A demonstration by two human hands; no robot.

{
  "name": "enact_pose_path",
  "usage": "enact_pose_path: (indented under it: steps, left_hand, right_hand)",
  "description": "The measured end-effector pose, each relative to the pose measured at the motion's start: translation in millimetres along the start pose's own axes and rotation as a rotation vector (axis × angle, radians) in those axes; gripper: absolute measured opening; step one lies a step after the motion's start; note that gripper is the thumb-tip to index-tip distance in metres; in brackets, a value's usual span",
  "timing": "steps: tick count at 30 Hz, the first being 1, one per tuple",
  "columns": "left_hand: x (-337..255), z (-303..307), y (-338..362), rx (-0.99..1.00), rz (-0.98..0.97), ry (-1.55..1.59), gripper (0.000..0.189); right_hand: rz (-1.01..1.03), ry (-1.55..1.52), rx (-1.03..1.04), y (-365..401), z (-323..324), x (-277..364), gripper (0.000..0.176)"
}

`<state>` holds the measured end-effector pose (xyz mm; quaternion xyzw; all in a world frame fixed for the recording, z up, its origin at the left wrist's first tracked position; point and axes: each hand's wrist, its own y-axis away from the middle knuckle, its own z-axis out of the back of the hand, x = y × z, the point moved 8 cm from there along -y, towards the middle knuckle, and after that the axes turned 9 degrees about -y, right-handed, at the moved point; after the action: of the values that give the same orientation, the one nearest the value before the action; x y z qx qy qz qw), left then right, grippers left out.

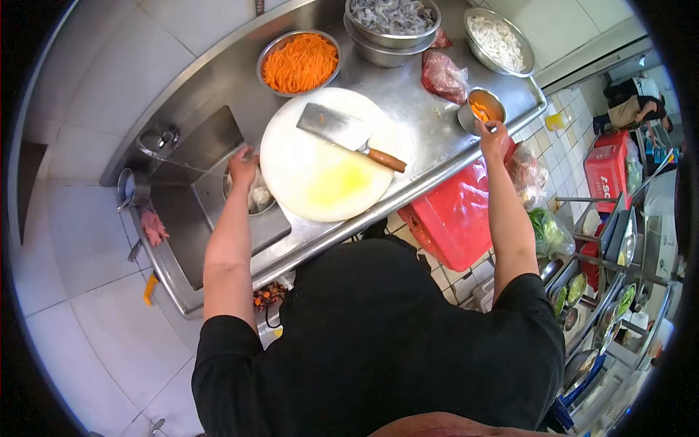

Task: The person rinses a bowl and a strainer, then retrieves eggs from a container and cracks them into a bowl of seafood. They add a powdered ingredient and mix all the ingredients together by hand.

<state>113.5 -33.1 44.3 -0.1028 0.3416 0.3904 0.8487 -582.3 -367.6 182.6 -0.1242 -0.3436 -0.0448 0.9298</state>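
My right hand [493,138] grips the near rim of a small metal pot [470,120] with orange carrot pieces [480,111] inside. On the left, my left hand [243,167] reaches over a metal bowl [228,191] at the sink, its fingers curled at the far rim. Whitish pieces [258,197] show in that bowl, partly covered by my hand. Between my hands lies a round white cutting board [291,167] with a yellow stain. A cleaver [335,127] rests on it, its wooden handle pointing right.
Shredded carrots fill a bowl [264,76] behind the board. Stacked bowls [386,52] hold greyish shrimp; a colander [528,65] holds white shreds. A bagged red item [443,76] lies near the pot. The faucet [164,138] stands at left; a red crate [451,218] is below the counter. Another person [637,113] is far right.
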Motion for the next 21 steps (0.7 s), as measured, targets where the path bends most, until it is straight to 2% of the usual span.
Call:
enact_pose_path:
  steps: [2,3,5,6,7,8,9,11,12,13,14,15,17,18,19,21]
  left_hand:
    - [-18.3,-2.3,15.7,-0.028,-0.001,-0.193,0.04]
    - [-17.5,-6.7,16.5,-0.025,0.004,-0.195,0.04]
    - [-9.1,-10.8,21.2,-0.13,0.073,-0.133,0.042]
    - [2.4,-20.6,16.8,-0.112,0.056,-0.006,0.037]
    - [4.9,-27.5,19.1,-0.102,0.066,-0.007,0.037]
    - [14.1,-30.7,22.6,-0.137,0.166,0.234,0.027]
    - [19.1,-31.0,27.8,-0.181,0.266,0.475,0.018]
    - [26.8,-32.2,40.1,-0.252,0.26,0.373,0.011]
    - [40.6,-35.4,39.0,-0.301,0.199,0.325,0.009]
    - [47.2,-29.2,36.9,-0.355,0.133,0.278,0.008]
    - [21.8,-17.3,50.2,-0.398,0.096,0.099,0.009]
    - [37.2,-21.1,48.4,-0.324,0.163,0.153,0.008]
    - [37.1,-19.8,66.4,-0.308,0.196,-0.032,0.009]
    - [50.7,-24.6,67.9,-0.338,0.19,-0.007,0.011]
    - [21.6,-12.1,82.3,-0.298,0.235,-0.055,0.012]
    - [24.0,-10.5,88.3,-0.305,0.242,-0.078,0.012]
  right_hand:
    - [0.0,0.051,-0.059,-12.7,-16.6,-24.4,0.047]
    - [-0.005,0.104,-0.116,-14.1,-18.3,-30.3,0.049]
    - [-0.022,0.113,-0.089,-9.9,-27.2,-38.3,0.043]
    - [0.075,0.183,-0.275,0.9,-15.3,-26.1,0.04]
    - [0.142,0.187,-0.412,17.3,-5.0,-5.4,0.035]
    - [0.208,0.194,-0.55,36.5,6.0,18.7,0.032]
    - [0.216,0.196,-0.54,37.5,-5.7,21.9,0.032]
    - [0.305,-0.226,-0.028,34.5,-66.6,28.9,0.029]
    - [0.309,-0.239,-0.009,31.7,-84.2,30.9,0.029]
    - [0.257,-0.19,0.113,21.5,-114.0,31.9,0.028]
    - [0.21,-0.138,0.233,12.8,-140.9,31.8,0.028]
    - [0.224,-0.15,0.248,4.4,-153.8,31.6,0.028]
    - [0.207,0.131,0.387,-10.9,-180.9,20.2,0.028]
    - [0.215,0.143,0.435,-14.2,-183.9,22.8,0.027]
    - [0.226,0.137,0.447,-13.5,-186.9,23.4,0.027]
    - [0.327,0.324,0.423,-6.9,-186.9,27.3,0.026]
